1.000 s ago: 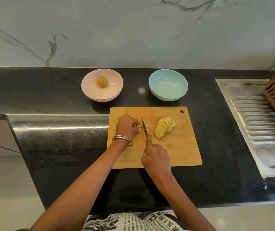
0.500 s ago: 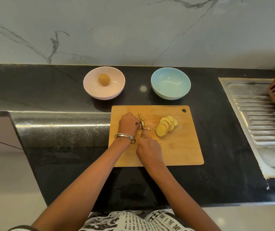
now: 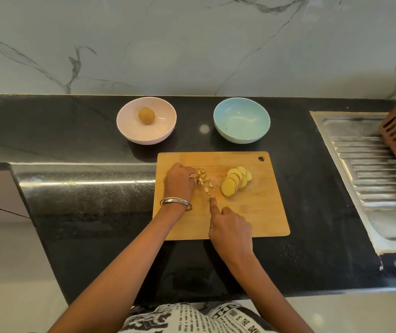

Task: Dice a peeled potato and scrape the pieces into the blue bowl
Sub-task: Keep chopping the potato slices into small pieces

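Dicing under way on the chopping board (image 3: pixel 252 212)

The left hand (image 3: pixel 179 182) curls its fingers over potato cubes (image 3: pixel 203 180); the right hand (image 3: pixel 230 229) grips a knife (image 3: pixel 207 192), forefinger along its spine. Uncut slices (image 3: pixel 235 181) wait just right of the blade, likely next. The blue bowl (image 3: pixel 241 120) stands empty beyond the fingers, bare worktop (image 3: pixel 312 188) between board and sink.

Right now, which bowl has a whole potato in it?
The pink bowl, the one on the left. A round brown potato sits inside it. The blue bowl beside it holds no potato.
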